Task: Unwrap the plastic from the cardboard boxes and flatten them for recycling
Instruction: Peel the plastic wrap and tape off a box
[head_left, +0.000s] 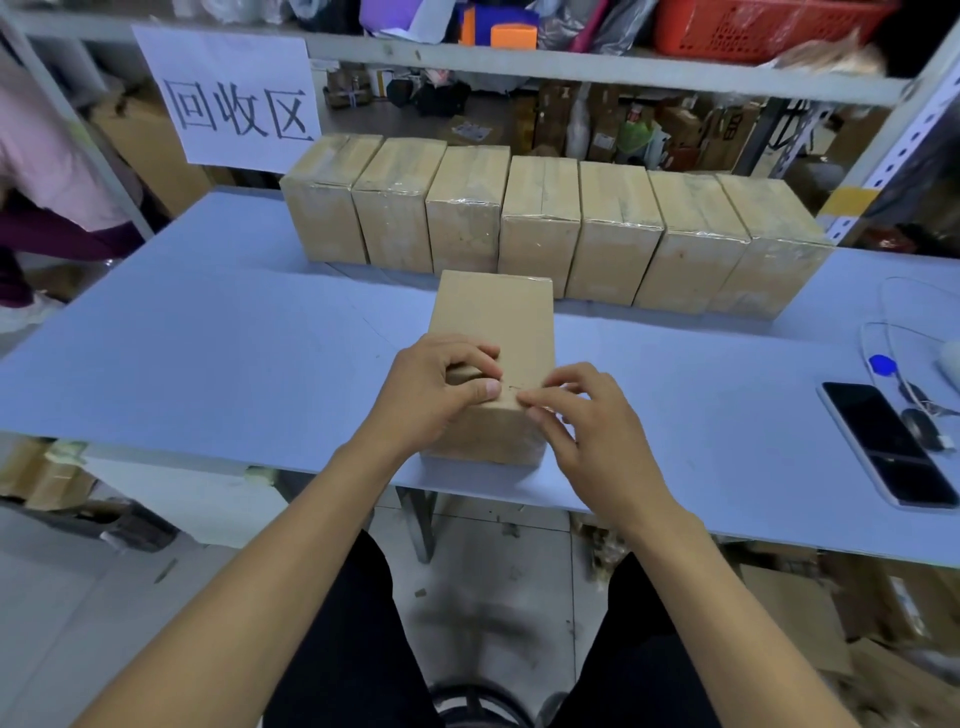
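A plastic-wrapped cardboard box stands on the blue table, close to its near edge. My left hand grips the box's near top edge, fingers curled over the top and thumb pressed on the front corner. My right hand is at the same edge from the right, its fingertips picking at the plastic film there. Behind this box, a row of several more wrapped boxes runs across the back of the table.
A black phone, a white cable and a small blue item lie at the table's right end. A paper sign hangs on the metal shelving behind. A person in pink is at the far left.
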